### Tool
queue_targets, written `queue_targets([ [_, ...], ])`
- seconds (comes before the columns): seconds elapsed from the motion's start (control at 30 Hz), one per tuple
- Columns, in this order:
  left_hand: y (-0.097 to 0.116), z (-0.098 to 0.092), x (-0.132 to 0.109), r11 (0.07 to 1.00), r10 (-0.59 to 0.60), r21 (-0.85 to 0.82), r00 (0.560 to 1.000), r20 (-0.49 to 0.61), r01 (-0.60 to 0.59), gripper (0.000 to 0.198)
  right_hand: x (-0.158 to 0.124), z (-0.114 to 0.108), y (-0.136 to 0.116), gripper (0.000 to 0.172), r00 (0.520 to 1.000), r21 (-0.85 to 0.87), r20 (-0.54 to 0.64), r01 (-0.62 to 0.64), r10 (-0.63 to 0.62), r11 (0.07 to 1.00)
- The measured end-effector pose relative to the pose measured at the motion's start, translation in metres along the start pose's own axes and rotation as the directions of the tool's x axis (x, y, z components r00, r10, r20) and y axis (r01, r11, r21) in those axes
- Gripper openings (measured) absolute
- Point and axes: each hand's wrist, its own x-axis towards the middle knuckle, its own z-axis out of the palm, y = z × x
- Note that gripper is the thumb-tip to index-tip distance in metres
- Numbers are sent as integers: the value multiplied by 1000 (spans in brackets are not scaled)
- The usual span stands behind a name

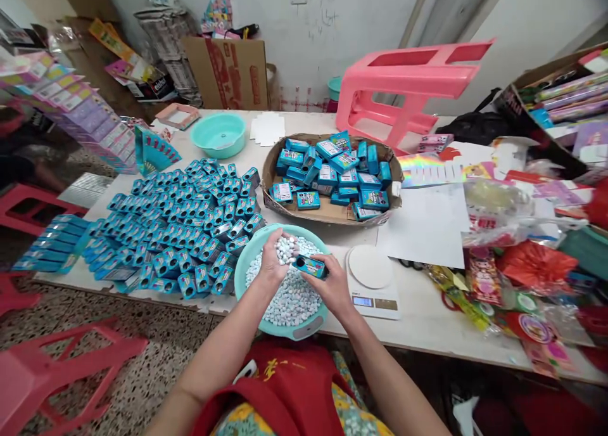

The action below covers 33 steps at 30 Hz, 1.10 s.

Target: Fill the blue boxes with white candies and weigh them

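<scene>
A teal bowl full of small white candies sits at the table's near edge. My left hand is cupped above it, closed round a handful of the candies. My right hand grips a small blue box lying sideways, its open round end turned toward my left hand. The two hands nearly touch over the bowl.
Many open blue boxes lie massed to the left. A cardboard tray of closed blue boxes stands behind the bowl. A white scale sits at right, then white paper and coloured packets. A pink stool and an empty teal bowl stand at the back.
</scene>
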Motion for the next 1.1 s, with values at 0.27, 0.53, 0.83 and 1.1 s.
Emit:
queue_targets([
  [0.27,-2,7,-10,983,181,-14,983,-35,-182,28,1,17,-11,29,993,-179,95,86,-70,980],
  [0.53,-1,4,-14,969,245,37,968,-58,-243,32,4,21,-15,29,994,-195,91,79,-62,978],
  [0.83,2,1,-14,942,317,126,948,-22,-312,30,8,26,-15,31,996,-166,84,50,-37,985],
  [1.1,8,4,-11,929,357,106,934,8,-355,31,11,25,-22,32,996,-161,85,55,-42,985],
])
